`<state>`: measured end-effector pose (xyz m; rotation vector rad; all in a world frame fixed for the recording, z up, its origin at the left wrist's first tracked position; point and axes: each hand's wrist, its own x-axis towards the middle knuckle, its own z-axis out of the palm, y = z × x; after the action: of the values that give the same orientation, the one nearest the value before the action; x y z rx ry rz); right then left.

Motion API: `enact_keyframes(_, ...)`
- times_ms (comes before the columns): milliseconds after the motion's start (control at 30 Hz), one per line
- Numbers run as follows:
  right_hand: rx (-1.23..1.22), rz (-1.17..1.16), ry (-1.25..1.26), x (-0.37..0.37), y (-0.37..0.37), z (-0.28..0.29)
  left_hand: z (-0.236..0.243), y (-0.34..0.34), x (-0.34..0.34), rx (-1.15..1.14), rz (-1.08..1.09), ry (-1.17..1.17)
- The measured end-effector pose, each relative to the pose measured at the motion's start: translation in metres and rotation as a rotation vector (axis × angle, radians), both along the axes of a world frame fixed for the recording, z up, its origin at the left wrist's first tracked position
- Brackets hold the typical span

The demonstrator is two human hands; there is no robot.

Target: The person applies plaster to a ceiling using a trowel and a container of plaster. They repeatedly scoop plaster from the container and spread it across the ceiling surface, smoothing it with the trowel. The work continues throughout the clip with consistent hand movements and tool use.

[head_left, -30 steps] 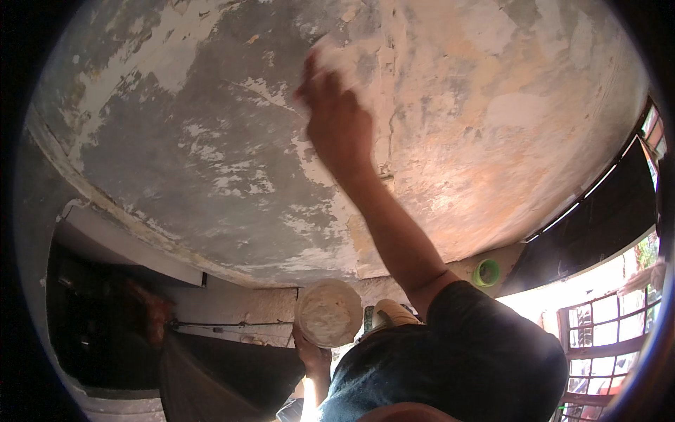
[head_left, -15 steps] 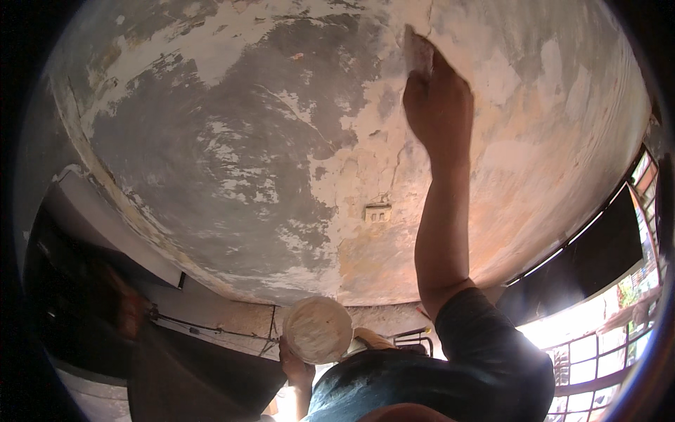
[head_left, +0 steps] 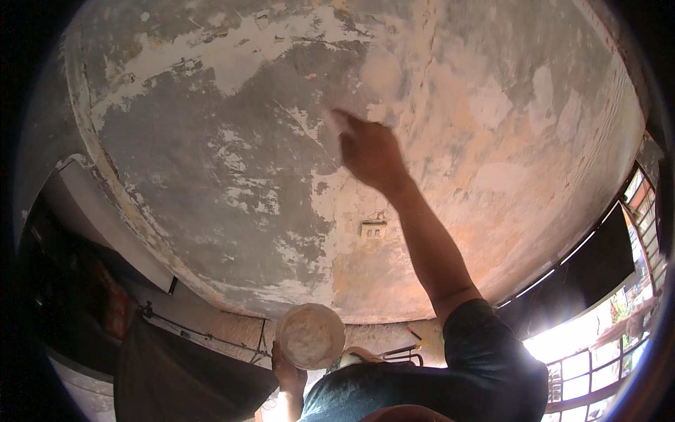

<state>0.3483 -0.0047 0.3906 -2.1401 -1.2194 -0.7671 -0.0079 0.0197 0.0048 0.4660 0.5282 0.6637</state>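
Observation:
My right hand (head_left: 371, 153) is up against the patchy plastered wall (head_left: 232, 141), its fingers closed around a thin, flat scraper (head_left: 340, 121). Motion smears the scraper, and the hand covers much of it. Low in the view, my left hand (head_left: 287, 371) grips the side of a round, pale tub (head_left: 310, 337). Whitish paste coats the inside of that tub.
A small socket box (head_left: 373, 228) is set in the wall below my right forearm. Dark cloth (head_left: 190, 373) hangs at lower left, near a thin rod with cables (head_left: 204, 330). At right are a dark panel (head_left: 576, 271) and a bright barred window (head_left: 590, 366).
My right hand has swept left and down across the wall with the scraper. The tub in my left hand has shifted slightly left and down in view.

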Motion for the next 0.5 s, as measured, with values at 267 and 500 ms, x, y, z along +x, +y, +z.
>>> enact_keyframes(267, 0.199, -0.282, -0.488, 0.052, -0.056, 0.111, -0.009, -0.008, -0.01, 0.157, -0.016, 0.044)
enact_keyframes(500, -0.123, -0.342, -0.57, 0.012, 0.013, -0.006, -0.044, -0.008, -0.002, 0.657, -0.009, 0.25)
